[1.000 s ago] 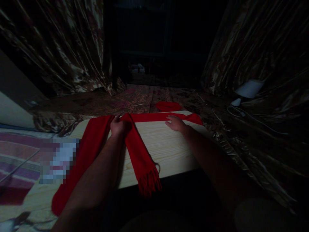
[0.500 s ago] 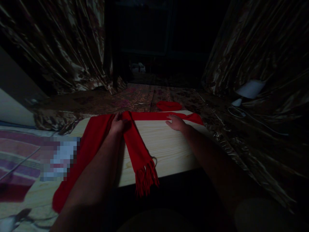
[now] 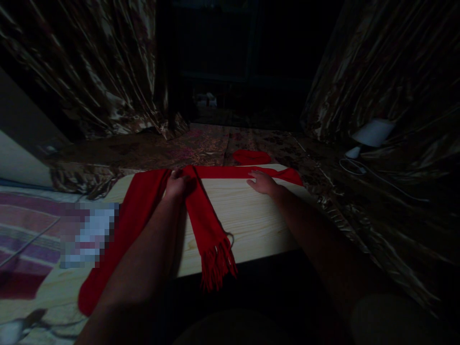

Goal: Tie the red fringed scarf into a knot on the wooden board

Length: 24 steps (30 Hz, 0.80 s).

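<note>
A red scarf [image 3: 208,215] lies on the pale wooden table [image 3: 247,215], with one strip along the far edge, a wide fold down the left side and a fringed end hanging over the near edge. My left hand [image 3: 177,184] rests on the scarf where the strips meet at the far left; its fingers are partly dark, and whether they grip the cloth is unclear. Fingers spread, my right hand [image 3: 261,182] lies on the far strip, right of the middle, holding nothing.
Beyond the far edge lies another red cloth item [image 3: 251,156]. A white lamp [image 3: 373,132] with a cable stands at the right. Curtains hang on both sides. A striped cloth [image 3: 28,230] and a blurred-out item [image 3: 89,235] are at the left.
My left hand's fingers have drawn in slightly on the scarf. My right hand and the scarf look the same.
</note>
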{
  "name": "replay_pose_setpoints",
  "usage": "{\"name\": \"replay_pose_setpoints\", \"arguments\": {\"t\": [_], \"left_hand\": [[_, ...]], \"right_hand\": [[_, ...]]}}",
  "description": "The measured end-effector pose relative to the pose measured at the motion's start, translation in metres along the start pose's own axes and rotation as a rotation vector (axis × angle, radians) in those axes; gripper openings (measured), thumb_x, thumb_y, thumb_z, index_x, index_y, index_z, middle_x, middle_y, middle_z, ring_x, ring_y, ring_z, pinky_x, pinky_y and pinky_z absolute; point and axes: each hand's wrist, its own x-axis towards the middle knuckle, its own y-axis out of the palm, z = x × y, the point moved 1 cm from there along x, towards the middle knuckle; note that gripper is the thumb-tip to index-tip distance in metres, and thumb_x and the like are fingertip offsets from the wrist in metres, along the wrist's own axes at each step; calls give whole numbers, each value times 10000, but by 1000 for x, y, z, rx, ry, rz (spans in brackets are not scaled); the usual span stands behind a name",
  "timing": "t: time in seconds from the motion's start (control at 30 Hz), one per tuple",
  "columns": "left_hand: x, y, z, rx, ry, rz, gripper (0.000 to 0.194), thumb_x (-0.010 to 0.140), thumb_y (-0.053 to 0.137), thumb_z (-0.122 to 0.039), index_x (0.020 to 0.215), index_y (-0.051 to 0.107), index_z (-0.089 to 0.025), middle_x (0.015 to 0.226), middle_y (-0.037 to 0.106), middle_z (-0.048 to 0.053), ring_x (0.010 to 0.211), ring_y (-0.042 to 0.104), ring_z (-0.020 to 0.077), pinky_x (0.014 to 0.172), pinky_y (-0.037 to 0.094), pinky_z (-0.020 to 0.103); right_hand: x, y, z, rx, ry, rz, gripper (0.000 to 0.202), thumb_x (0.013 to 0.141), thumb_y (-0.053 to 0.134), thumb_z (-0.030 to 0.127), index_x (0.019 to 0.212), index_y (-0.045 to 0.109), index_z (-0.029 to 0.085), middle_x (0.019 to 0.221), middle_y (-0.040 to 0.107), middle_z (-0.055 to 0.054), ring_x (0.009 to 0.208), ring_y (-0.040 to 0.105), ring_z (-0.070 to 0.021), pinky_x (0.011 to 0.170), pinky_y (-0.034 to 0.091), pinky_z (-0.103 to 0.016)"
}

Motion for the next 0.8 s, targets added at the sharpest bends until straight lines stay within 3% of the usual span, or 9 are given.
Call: {"name": "replay_pose_setpoints", "arguments": {"t": [0.1, 0.2, 0.27, 0.33, 0.43, 0.57, 0.7, 0.8], "left_hand": [[-2, 1, -3, 31, -22, -43, 669, 692, 753, -93, 1333, 605, -213, 1120, 705, 110, 891, 723, 224, 828, 602, 359], [-8, 3, -7, 15, -19, -17, 671, 690, 730, -75, 1330, 606, -235, 1211, 686, 104, 942, 720, 227, 860, 595, 372], [-10, 3, -10, 4, -3, -2, 677, 683, 721, -64, 1327, 608, -244, 1271, 665, 98, 992, 711, 230, 882, 589, 371], [-11, 2, -12, 6, 5, -2, 674, 676, 729, -71, 1317, 616, -247, 1292, 656, 95, 1026, 703, 235, 890, 586, 371], [-12, 1, -13, -1, -17, 2, 622, 675, 746, -101, 1273, 646, -238, 1208, 689, 93, 989, 711, 239, 860, 598, 373], [-14, 2, -15, -70, -40, 37, 497, 695, 715, -98, 1179, 688, -207, 1108, 710, 89, 899, 722, 226, 827, 612, 378], [-15, 4, -17, -154, -41, 16, 467, 697, 694, -53, 1138, 679, -205, 1153, 695, 80, 924, 711, 204, 856, 611, 374], [-16, 5, -17, -211, -58, 59, 378, 710, 670, -41, 1062, 678, -179, 1060, 709, 75, 891, 707, 190, 854, 616, 369]], "right_hand": [[-9, -11, 25, -8, -11, -46, 521, 950, 561, 315, 1434, 549, 121, 1539, 465, -149, 1438, 408, -280, 1201, 293, -426], [-35, -25, 80, 118, -222, -148, 477, 937, 572, 269, 1402, 578, 166, 1488, 532, -117, 1363, 493, -240, 1166, 344, -384], [-61, -32, 124, 261, -430, -87, 347, 963, 545, 292, 1275, 666, 197, 1303, 674, -81, 1219, 599, -193, 1091, 420, -334], [-90, -36, 163, 324, -668, 3, 278, 964, 558, 321, 1179, 705, 227, 1254, 696, -52, 1178, 612, -180, 1051, 443, -328], [-124, -35, 196, 258, -853, 75, 310, 942, 592, 420, 1124, 715, 201, 1177, 709, -64, 1107, 615, -208, 975, 471, -343], [-143, -32, 196, 119, -904, 81, 341, 908, 617, 489, 1089, 711, 216, 1149, 685, -74, 1066, 585, -242, 894, 475, -378], [-141, -42, 178, 103, -926, 127, 272, 888, 634, 470, 942, 710, 214, 1059, 682, -59, 980, 583, -215, 844, 464, -347], [-134, -53, 163, 97, -891, 198, 248, 859, 668, 433, 762, 684, 205, 911, 685, -42, 889, 591, -189, 790, 453, -312]]}}
